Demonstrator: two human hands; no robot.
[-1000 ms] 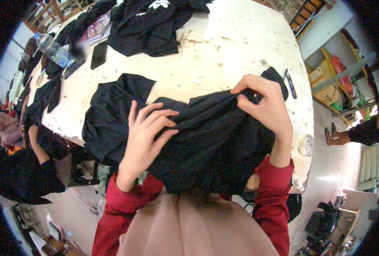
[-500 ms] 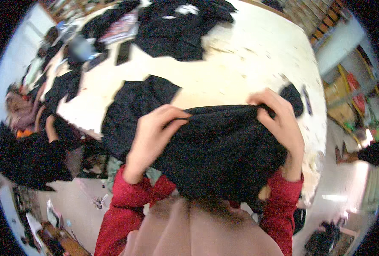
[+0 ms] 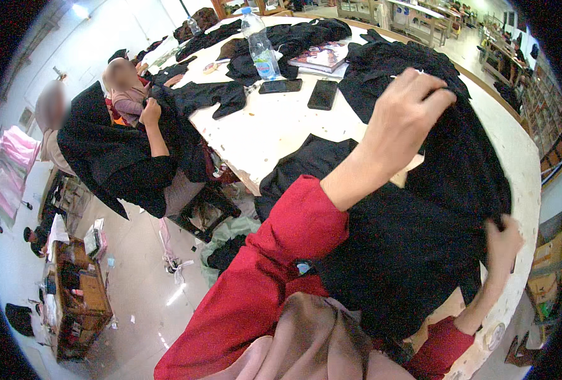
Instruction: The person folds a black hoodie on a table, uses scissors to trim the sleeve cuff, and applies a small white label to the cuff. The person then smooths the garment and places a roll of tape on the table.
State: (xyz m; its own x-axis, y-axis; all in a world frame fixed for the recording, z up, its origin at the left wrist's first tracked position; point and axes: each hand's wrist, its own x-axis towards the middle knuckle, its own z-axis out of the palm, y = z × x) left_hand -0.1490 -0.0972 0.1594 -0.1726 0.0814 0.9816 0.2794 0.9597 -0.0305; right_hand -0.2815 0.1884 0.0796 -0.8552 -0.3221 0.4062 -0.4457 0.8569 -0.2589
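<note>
A large piece of black cloth (image 3: pixel 414 247) is stretched up in front of me over the table edge, its lower part hanging near my lap. My left hand (image 3: pixel 411 117) is raised at its far edge, fingers curled and pinching the cloth. On the right side of the same cloth, my right hand (image 3: pixel 504 244) grips the edge; motion blurs it a little, and its fingertips are partly hidden. Another black cloth piece (image 3: pixel 306 161) lies flat on the table to the left, partly behind my left forearm.
On the white table (image 3: pixel 249 136) are two dark phones (image 3: pixel 322 95), a water bottle (image 3: pixel 261 47), a book (image 3: pixel 319 56) and more black cloth (image 3: pixel 214 95). At the left, a co-worker (image 3: pixel 126 139) handles black fabric. A wooden cabinet (image 3: pixel 81 297) stands on the floor at the lower left.
The view has swung toward the left and upward. My left hand has lifted and reached farther out with the cloth, while my right hand is lower and nearer the table's right edge.
</note>
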